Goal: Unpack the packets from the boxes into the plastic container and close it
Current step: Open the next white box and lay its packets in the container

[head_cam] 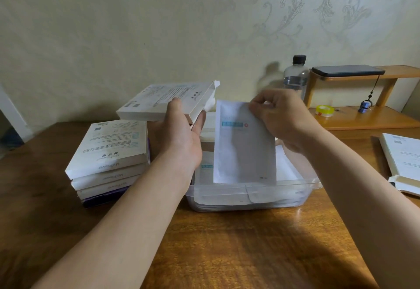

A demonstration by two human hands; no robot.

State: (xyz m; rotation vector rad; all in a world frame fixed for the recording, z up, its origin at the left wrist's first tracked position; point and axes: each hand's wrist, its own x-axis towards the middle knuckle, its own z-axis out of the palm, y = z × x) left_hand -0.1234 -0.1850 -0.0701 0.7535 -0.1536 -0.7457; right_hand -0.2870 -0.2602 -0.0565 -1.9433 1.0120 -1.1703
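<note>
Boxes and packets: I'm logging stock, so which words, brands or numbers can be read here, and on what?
"MAXPower": upside down, on the near edges of the stacked boxes.
On the held box, gripped by the left hand: print and codes too small to read.
On the packet, pinched by the right hand: teal label blurred.
On the box at right: print too small.

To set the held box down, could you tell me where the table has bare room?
Bare table in front of the plastic container and left of the box stack. Crowded between those two, around the left hand.
</note>
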